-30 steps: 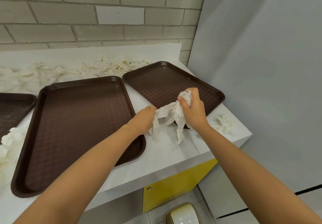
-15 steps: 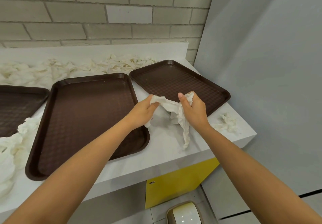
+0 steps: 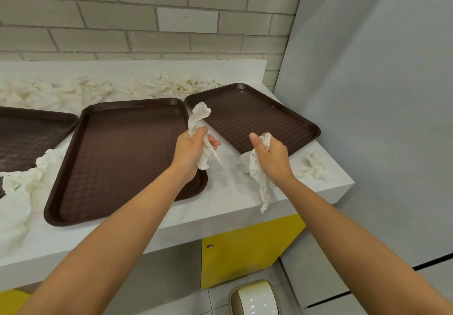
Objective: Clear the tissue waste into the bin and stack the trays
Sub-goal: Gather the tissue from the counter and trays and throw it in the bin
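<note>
White counter (image 3: 220, 206) is carrying three brown trays (image 3: 127, 157), my left hand (image 3: 188, 152) is squeezing one tissue (image 3: 199, 118), my right hand (image 3: 272, 157) is gripping a second tissue (image 3: 261, 184), one bin (image 3: 255, 298) below.

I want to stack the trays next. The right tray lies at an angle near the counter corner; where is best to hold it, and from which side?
Probably its near-right long rim, approached from the counter's front right. That raised lip lies near the counter edge, so fingers can likely hook under it. Both the left hand and right hand hold tissue, so drop that first.
</note>
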A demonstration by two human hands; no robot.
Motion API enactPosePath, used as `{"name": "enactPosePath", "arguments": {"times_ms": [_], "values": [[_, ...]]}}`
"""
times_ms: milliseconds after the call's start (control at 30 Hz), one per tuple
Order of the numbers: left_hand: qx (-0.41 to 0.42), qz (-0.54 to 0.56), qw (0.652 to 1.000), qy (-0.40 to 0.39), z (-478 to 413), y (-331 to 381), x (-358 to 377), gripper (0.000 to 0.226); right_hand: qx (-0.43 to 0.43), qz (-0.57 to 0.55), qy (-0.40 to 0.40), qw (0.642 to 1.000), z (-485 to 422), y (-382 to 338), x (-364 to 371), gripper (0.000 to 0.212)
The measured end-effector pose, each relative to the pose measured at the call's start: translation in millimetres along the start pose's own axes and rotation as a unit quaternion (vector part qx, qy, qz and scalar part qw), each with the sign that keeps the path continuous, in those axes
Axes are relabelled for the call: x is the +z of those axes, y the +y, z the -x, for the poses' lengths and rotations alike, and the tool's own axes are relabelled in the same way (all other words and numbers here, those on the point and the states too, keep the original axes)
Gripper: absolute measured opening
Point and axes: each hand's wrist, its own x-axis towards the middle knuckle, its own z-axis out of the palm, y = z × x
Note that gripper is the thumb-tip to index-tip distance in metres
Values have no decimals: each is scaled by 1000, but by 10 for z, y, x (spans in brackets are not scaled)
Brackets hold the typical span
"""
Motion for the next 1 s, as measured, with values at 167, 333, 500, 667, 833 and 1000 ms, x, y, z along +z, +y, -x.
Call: {"name": "enactPosePath", "arguments": {"times_ms": [167, 333, 500, 667, 833, 1000], "values": [[-11, -3, 1000, 18, 163, -29, -64, 22, -5, 17, 11, 1000, 150, -104, 0, 47], [-10, -15, 1000, -10, 444, -50, -227, 29, -21, 39, 21, 999, 427, -211, 29, 49], [-11, -3, 999, -33, 798, -76, -407, 33, -23, 35, 33, 999, 804, -313, 30, 49], [-21, -41, 998, -52, 1153, -251, -532, 32, 1, 36, 43, 998, 1252, -265, 54, 51], [-45, -55, 995, -75, 1489, -434, -582, 28, 12, 28, 22, 999, 1606, -185, 49, 53], [-52, -91, 991, -79, 1687, -616, -534, 27, 15, 26, 13, 999, 1739, -32, 5, 51]]}}
